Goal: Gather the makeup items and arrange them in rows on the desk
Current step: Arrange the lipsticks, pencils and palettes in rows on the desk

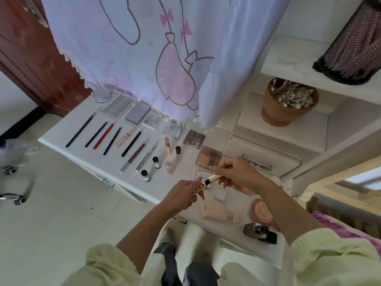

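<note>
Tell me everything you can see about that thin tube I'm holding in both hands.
The thin tube is a slim cream stick with a black band near its middle and dark lettering below it, apparently plastic. It is tilted above the desk, the left hand pinching its lower end, the right hand its upper end.

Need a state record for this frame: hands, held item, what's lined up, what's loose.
held item: cream tube, over the desk
left hand: pinches the tube's lower end
right hand: pinches its upper end
lined up: pencils and brushes side by side, red pencil among them; brown palette in the row of palettes behind
loose: peach tube, pink compact, dark bottle lying on its side
other: pot of cotton swabs on a white ledge
</note>
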